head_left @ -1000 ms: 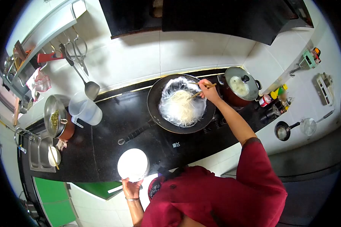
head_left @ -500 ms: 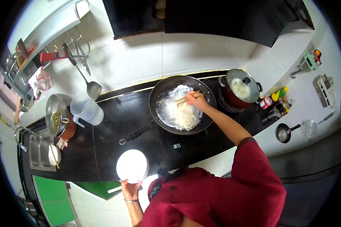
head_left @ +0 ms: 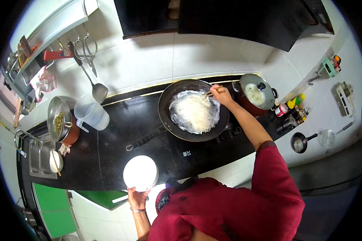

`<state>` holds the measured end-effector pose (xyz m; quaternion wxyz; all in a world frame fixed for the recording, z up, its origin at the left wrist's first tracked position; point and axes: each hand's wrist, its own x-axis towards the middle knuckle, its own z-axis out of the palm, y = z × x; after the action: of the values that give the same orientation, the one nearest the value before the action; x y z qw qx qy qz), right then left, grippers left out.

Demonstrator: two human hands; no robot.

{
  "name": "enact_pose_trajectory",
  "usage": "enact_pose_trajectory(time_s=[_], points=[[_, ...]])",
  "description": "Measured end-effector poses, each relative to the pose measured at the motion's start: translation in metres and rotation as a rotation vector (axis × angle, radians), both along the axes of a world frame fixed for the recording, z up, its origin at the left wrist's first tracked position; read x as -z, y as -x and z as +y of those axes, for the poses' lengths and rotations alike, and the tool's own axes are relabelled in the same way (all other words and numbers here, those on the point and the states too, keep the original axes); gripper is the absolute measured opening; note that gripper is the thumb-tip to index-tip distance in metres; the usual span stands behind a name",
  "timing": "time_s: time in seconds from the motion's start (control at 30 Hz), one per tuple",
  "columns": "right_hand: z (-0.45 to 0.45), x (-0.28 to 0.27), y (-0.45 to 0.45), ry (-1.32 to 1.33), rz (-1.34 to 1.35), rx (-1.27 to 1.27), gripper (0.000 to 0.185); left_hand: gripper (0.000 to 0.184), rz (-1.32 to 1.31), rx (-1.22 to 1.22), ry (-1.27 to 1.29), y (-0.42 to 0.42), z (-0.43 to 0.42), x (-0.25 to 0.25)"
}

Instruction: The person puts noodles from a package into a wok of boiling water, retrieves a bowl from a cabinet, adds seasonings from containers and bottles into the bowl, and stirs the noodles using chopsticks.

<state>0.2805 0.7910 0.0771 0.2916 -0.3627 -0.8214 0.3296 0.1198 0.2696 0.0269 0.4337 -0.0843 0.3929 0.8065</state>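
My right hand [head_left: 221, 94] is closed round a pair of wooden chopsticks [head_left: 208, 93] at the right side of a large black wok [head_left: 163, 116]. Their tips reach the pale noodles [head_left: 195, 112], which lie in whitish, bubbling liquid. At the counter's front edge, my left hand [head_left: 137, 197] grips the rim of a white bowl [head_left: 140, 173], with the thumb on top and the fingers partly hidden below. The wok's black handle [head_left: 145, 141] points toward the bowl.
A lidded pot [head_left: 255, 93] stands right of the wok, with seasoning bottles [head_left: 287, 106] beyond. On the left are a clear plastic jug [head_left: 91, 113], a metal bowl of green food [head_left: 58, 120] and a sink [head_left: 35, 158]. A spatula [head_left: 99, 91] hangs on the wall.
My right hand with the chopsticks moved left over the wok, then back to its right side. The noodles have shifted and spread. My left hand stays at the bowl.
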Motion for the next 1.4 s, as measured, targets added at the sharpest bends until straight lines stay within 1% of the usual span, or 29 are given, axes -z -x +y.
enact_pose_trajectory(time_s=[0.03,0.1,0.13,0.17,0.23,0.3,0.33,0.43,0.47,0.5,0.57,0.6,0.63,0.7,0.73,0.77,0.83,0.87,0.9,0.97,1.0,1.03,1.1,1.13,1.17,1.23,1.33,1.37,1.4], points=[[-0.003,0.005,-0.002,0.152,0.046,0.004,0.019,0.057,0.002,0.001,0.007,0.000,0.001,0.000],[-0.005,0.011,-0.004,0.291,0.021,-0.131,0.018,0.056,0.009,0.002,0.011,0.000,0.003,-0.001],[-0.007,0.015,-0.006,0.318,0.064,-0.116,0.019,0.059,0.060,-0.002,0.045,-0.001,0.004,-0.002],[-0.010,0.016,-0.008,0.323,0.064,-0.113,0.019,0.062,0.109,-0.004,0.082,-0.003,0.004,-0.004],[-0.015,0.016,-0.013,0.162,0.094,-0.035,0.022,0.062,0.091,0.004,0.065,-0.003,0.004,0.001],[-0.026,0.013,-0.018,0.404,-0.004,-0.244,0.021,0.062,0.080,0.009,0.047,-0.003,0.004,0.002],[-0.045,-0.005,-0.017,0.397,-0.010,-0.254,0.021,0.059,0.050,0.004,0.011,-0.004,0.004,0.001],[-0.064,-0.007,-0.019,0.412,0.080,-0.283,0.021,0.058,0.001,0.002,-0.030,-0.004,0.001,0.003],[-0.072,-0.008,-0.020,0.419,-0.033,-0.355,0.021,0.058,-0.017,0.012,-0.036,-0.005,0.001,0.005],[-0.074,-0.009,-0.022,0.422,-0.032,-0.353,0.021,0.058,-0.017,0.014,-0.033,-0.005,0.001,0.005],[-0.075,-0.009,-0.023,0.230,-0.111,-0.168,0.021,0.059,-0.004,0.011,-0.001,-0.005,0.001,0.004],[-0.077,-0.013,-0.024,0.083,-0.074,-0.219,0.020,0.059,-0.003,0.008,-0.002,-0.004,0.002,0.002],[-0.083,-0.015,-0.023,0.081,-0.074,-0.222,0.020,0.059,0.001,0.011,-0.004,-0.004,0.002,0.000],[-0.100,-0.019,-0.019,0.509,-0.142,-0.373,0.020,0.059,0.002,0.018,-0.006,-0.005,0.005,0.000],[-0.104,-0.011,-0.015,0.388,-0.182,-0.396,0.018,0.059,-0.007,0.015,0.004,-0.004,0.006,0.001],[-0.102,-0.008,-0.016,0.392,-0.179,-0.394,0.018,0.059,-0.013,0.012,0.016,-0.002,0.006,0.001],[-0.091,-0.005,-0.017,0.206,0.010,-0.279,0.017,0.060,0.011,0.022,0.004,-0.002,0.003,0.001],[-0.084,-0.007,-0.016,-0.052,-0.067,-0.233,0.016,0.060,0.030,0.030,-0.019,-0.003,0.005,0.000],[-0.086,-0.015,-0.013,-0.058,-0.068,-0.236,0.016,0.060,0.029,0.028,-0.024,-0.002,0.006,0.001],[-0.104,-0.034,-0.007,0.480,-0.178,-0.331,0.013,0.061,-0.024,0.025,-0.025,-0.003,0.002,0.003],[-0.102,-0.006,-0.005,0.424,-0.122,-0.424,0.014,0.061,-0.027,0.028,-0.023,-0.004,0.003,0.003],[-0.098,-0.001,-0.003,0.423,-0.122,-0.423,0.014,0.061,-0.011,0.025,-0.001,-0.005,0.005,0.003],[-0.088,0.002,0.006,0.094,0.116,-0.290,0.014,0.061,0.011,0.017,0.020,-0.005,0.005,0.001],[-0.073,-0.014,0.003,0.055,-0.022,-0.218,0.015,0.059,0.054,0.019,0.034,-0.006,0.006,0.000],[-0.068,-0.026,0.002,0.137,0.113,-0.100,0.016,0.058,0.094,0.019,0.046,-0.007,0.006,-0.001],[-0.024,-0.004,-0.003,0.147,0.268,-0.071,0.016,0.059,0.087,0.022,0.030,-0.009,0.004,-0.002],[-0.005,-0.002,-0.010,0.442,0.244,-0.178,0.015,0.061,0.101,-0.007,0.066,-0.011,0.001,-0.004],[0.001,0.006,-0.014,0.509,0.128,-0.194,0.014,0.061,0.106,-0.013,0.077,-0.012,-0.001,-0.002],[0.001,0.012,-0.011,0.470,0.088,-0.204,0.015,0.061,0.110,-0.018,0.087,-0.013,-0.002,-0.002]])
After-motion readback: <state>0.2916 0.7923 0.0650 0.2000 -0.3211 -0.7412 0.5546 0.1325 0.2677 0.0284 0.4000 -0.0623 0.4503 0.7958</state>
